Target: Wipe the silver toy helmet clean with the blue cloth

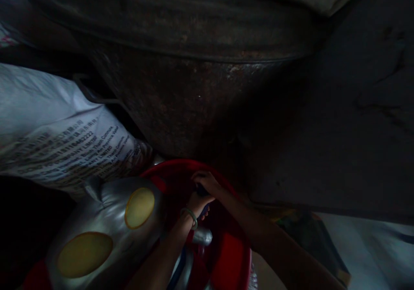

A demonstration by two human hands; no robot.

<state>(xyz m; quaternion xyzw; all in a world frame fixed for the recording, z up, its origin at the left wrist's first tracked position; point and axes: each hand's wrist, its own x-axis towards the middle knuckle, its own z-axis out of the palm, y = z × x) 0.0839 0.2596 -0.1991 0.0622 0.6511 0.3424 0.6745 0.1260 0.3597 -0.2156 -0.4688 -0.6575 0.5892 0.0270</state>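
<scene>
At a red basin (231,253), silver rounded piece (203,237) inside, both hands (209,183) clasping a dark blue object (202,190)

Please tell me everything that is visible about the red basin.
The red basin is round, with a smooth rim and a slightly shiny wall, apparently plastic. It stands open side up in front of the dark vessel. The silver toy with yellow eyes covers much of its left side. Silver pieces show inside it. The left grip and right grip are above its inside; whether either touches it is unclear. Its near side is out of view.
</scene>
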